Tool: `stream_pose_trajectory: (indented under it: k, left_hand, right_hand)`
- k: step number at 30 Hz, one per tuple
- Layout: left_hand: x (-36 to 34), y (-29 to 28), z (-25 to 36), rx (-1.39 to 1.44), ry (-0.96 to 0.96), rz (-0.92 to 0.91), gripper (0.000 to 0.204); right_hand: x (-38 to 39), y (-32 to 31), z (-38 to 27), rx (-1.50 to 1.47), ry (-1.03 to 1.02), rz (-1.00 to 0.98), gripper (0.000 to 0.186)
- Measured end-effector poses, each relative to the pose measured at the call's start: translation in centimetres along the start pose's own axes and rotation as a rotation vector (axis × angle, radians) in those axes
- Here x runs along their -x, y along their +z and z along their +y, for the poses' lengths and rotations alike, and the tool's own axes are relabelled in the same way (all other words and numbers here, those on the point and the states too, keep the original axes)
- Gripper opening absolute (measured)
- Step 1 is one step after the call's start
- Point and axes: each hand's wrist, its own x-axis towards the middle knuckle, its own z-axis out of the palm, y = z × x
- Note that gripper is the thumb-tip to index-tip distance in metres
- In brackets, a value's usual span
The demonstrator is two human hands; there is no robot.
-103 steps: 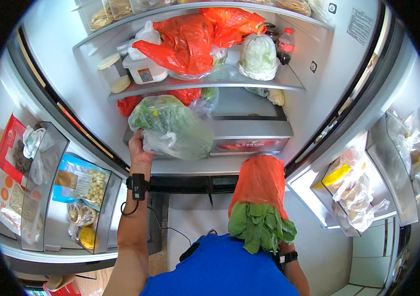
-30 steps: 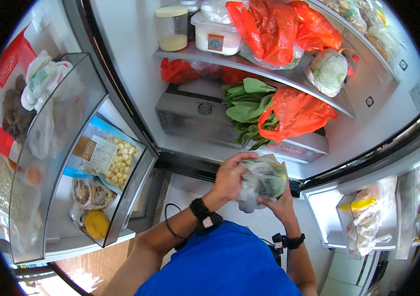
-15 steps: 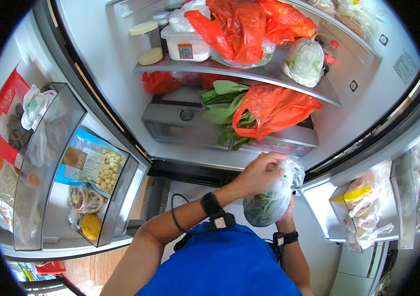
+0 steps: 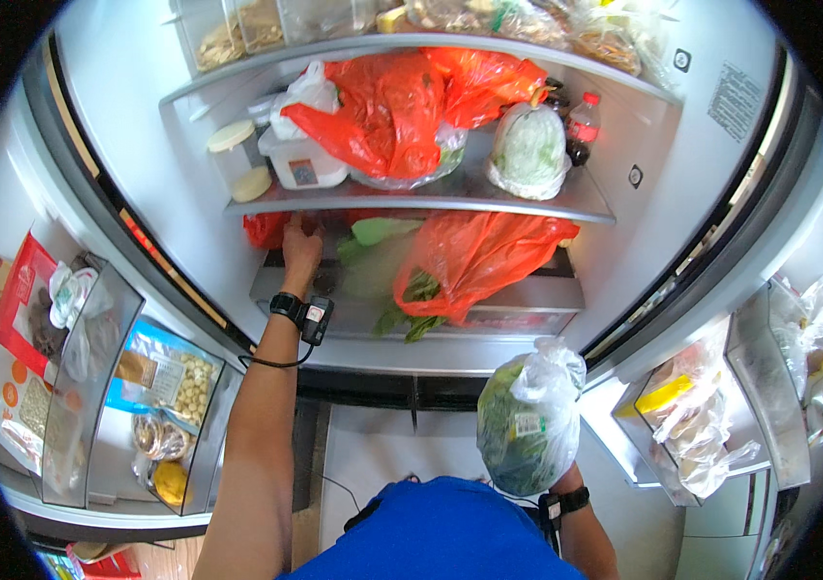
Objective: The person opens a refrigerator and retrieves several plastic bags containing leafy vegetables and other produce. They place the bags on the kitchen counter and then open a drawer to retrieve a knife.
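My left hand (image 4: 302, 253) reaches under the glass shelf, fingers stretched toward a red plastic bag (image 4: 264, 230) at the back left. The shelf edge partly covers the fingertips, and no firm grip on the bag shows. Low on the right, outside the fridge, my right hand (image 4: 568, 479) is closed on a clear plastic bag of green vegetables (image 4: 518, 425). That bag has a bunched white top and a small label; it hides most of the fingers. Between the hands, an orange-red plastic bag (image 4: 479, 261) lies on the lower level, with leafy greens (image 4: 419, 300) sticking out of it.
Above, the glass shelf (image 4: 411, 201) carries red bags, a lidded jar (image 4: 238, 159), a white tub (image 4: 302, 162), a wrapped pale green melon-like item (image 4: 529, 150) and a bottle (image 4: 584, 121). Loaded door bins (image 4: 92, 387) flank me at left, with more (image 4: 769, 377) at right.
My left hand has left the bagged vegetables and moved up and left into the fridge. My right hand keeps the bag, now turned with its label showing. The view has shifted.
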Motion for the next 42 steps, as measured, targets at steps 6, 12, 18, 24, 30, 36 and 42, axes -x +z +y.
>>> stream_pose_trajectory:
  k: [6,12,18,24,30,36,42]
  left_hand:
    - [-4.7,4.3,-3.7,-0.056,0.104,-0.241,0.047]
    - [-7.1,6.3,-6.5,-0.299,0.287,-0.351,0.040]
    - [-7.2,6.2,-6.6,-0.217,0.408,-0.361,0.036]
    - [-6.8,5.8,-6.9,-0.506,0.296,-0.472,0.041]
    - [-4.3,6.1,-7.9,-0.299,0.323,-0.185,0.045]
    - [0.0,0.6,-2.5,-0.305,0.091,-0.007,0.054]
    - [0.2,-3.0,-0.3,-0.425,0.272,0.260,0.050]
  right_hand:
    - [3.3,0.9,-1.1,0.044,0.013,0.091,0.056]
    - [4.7,2.0,-1.8,-0.022,-0.011,0.014,0.056]
    - [4.4,1.3,-1.8,0.107,-0.014,0.120,0.056]
    - [3.9,1.6,-1.3,0.140,-0.042,0.026,0.055]
    - [3.1,2.3,-1.2,0.292,-0.062,0.039,0.054]
    - [3.1,2.3,-1.0,0.250,-0.041,0.037,0.055]
    - [2.8,0.7,-0.5,0.086,0.021,0.034,0.055]
